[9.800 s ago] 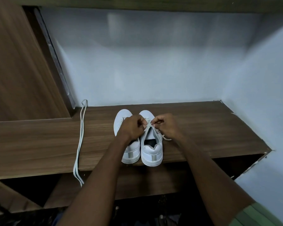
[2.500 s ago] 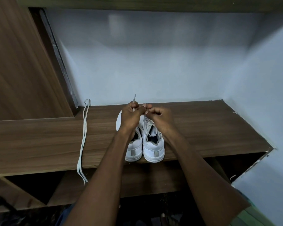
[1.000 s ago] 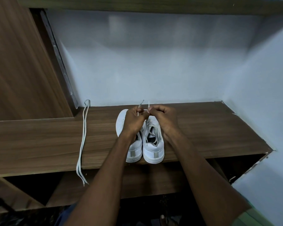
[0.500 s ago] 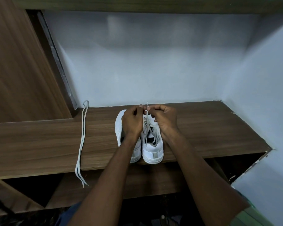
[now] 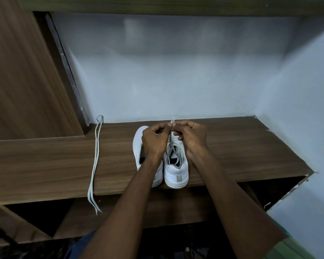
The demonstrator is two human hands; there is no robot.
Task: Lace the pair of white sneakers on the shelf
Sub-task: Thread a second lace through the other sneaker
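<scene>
Sneakers (image 5: 176, 171) point toes to wall; left hand (image 5: 154, 140) and right hand (image 5: 192, 136) pinch lace ends (image 5: 173, 119)

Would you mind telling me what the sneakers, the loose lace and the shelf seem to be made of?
White sneakers: smooth leather or a synthetic look-alike, judging by the faint sheen.
Loose lace: flat woven fabric, lying limp and hanging over the edge.
Shelf: wood-grain laminate or veneer, matte, with straight streaks; which one is unclear.

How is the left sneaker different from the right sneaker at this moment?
The right sneaker has a lace crossing its opening; the left sneaker shows none. Both hands pinch the lace ends above the right sneaker; the left forearm partly hides the left sneaker. Both are white, side by side, heels toward the shelf edge.
</scene>
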